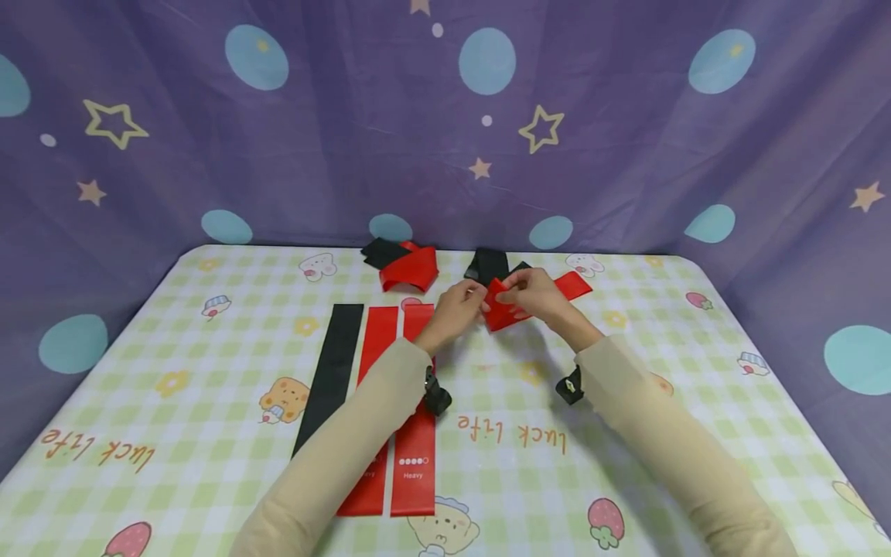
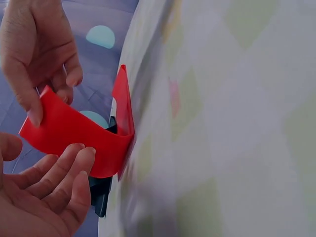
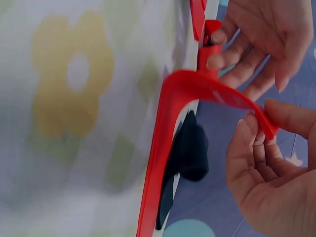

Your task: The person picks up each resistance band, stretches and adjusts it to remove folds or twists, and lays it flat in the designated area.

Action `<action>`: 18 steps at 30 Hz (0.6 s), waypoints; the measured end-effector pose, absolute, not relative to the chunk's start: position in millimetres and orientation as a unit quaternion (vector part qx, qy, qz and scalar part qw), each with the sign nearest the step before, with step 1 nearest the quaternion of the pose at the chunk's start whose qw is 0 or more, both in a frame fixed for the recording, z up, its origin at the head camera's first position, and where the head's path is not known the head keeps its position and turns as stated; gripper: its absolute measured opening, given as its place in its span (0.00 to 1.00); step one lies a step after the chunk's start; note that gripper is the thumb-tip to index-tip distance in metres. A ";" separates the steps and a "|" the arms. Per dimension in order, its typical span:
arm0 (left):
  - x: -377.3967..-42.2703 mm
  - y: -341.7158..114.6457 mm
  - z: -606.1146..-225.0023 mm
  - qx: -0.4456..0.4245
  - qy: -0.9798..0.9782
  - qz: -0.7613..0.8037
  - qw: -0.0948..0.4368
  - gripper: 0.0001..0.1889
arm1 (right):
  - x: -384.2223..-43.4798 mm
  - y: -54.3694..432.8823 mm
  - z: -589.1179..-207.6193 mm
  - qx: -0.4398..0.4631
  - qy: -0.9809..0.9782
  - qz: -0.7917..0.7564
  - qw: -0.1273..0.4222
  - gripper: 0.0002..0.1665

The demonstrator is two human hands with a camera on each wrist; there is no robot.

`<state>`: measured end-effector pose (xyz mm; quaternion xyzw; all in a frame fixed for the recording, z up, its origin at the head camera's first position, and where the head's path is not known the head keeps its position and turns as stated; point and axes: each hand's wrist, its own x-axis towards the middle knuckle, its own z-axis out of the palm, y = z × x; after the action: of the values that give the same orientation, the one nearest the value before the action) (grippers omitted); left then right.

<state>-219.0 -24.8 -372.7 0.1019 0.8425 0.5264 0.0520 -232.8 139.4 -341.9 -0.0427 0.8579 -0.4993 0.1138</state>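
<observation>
A red resistance band (image 1: 500, 316) stands bent up off the far part of the table, its other end (image 1: 574, 285) lying to the right. My right hand (image 1: 539, 295) pinches the raised end between thumb and fingers, which shows well in the right wrist view (image 3: 271, 129). My left hand (image 1: 457, 309) is at the band's left side. In the left wrist view its fingertips (image 2: 87, 154) touch the red surface, the fingers fairly straight and the thumb apart from the band. Just behind the hands lies a folded black band (image 1: 491, 264), partly hidden by the red one.
Left of centre, a black band (image 1: 337, 348) and two red bands (image 1: 381, 333) (image 1: 414, 491) lie flat side by side, partly under my left forearm; one reads "Heavy". A folded red band (image 1: 412, 271) and black band (image 1: 382, 253) sit at the far edge, before a purple curtain (image 1: 390, 139).
</observation>
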 end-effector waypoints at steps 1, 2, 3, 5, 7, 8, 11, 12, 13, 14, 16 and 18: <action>-218.2 -25.6 -372.3 0.097 0.839 0.533 0.054 0.16 | -231.6 136.7 -342.7 -0.046 0.854 -0.505 0.114 0.10; -217.4 -26.5 -372.1 0.093 0.834 0.541 0.058 0.16 | -230.4 134.0 -343.3 -0.050 0.850 -0.511 0.116 0.11; -216.7 -27.5 -371.7 0.090 0.829 0.549 0.061 0.16 | -229.6 131.4 -344.5 -0.056 0.845 -0.518 0.119 0.11; -215.6 -29.8 -370.7 0.087 0.821 0.561 0.066 0.18 | -227.6 126.2 -346.3 -0.065 0.833 -0.534 0.126 0.12; -214.7 -32.3 -369.2 0.084 0.817 0.566 0.070 0.19 | -225.6 121.6 -347.8 -0.075 0.824 -0.545 0.135 0.13; -214.5 -33.7 -368.7 0.083 0.816 0.568 0.071 0.19 | -224.7 119.4 -348.6 -0.079 0.820 -0.549 0.138 0.14; -214.1 -38.9 -367.5 0.075 0.821 0.562 0.068 0.20 | -221.9 114.2 -349.9 -0.088 0.811 -0.558 0.148 0.17; -214.1 -41.0 -367.4 0.074 0.825 0.556 0.066 0.20 | -221.1 113.0 -350.2 -0.092 0.810 -0.560 0.151 0.17; -214.2 -43.2 -367.5 0.072 0.828 0.552 0.064 0.20 | -220.4 112.0 -350.4 -0.096 0.808 -0.561 0.154 0.18; -214.4 -45.6 -367.9 0.072 0.830 0.550 0.064 0.19 | -219.9 111.0 -350.6 -0.098 0.806 -0.562 0.156 0.18; -215.1 -50.2 -368.9 0.074 0.836 0.540 0.059 0.16 | -219.1 109.9 -350.4 -0.106 0.804 -0.564 0.156 0.18; -215.7 -54.3 -369.4 0.080 0.839 0.535 0.055 0.14 | -219.3 109.2 -350.6 -0.108 0.804 -0.565 0.150 0.17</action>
<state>-215.7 -54.3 -369.4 0.0796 0.8394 0.5348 0.0553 -219.3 109.2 -350.6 -0.1081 0.8042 -0.5651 0.1495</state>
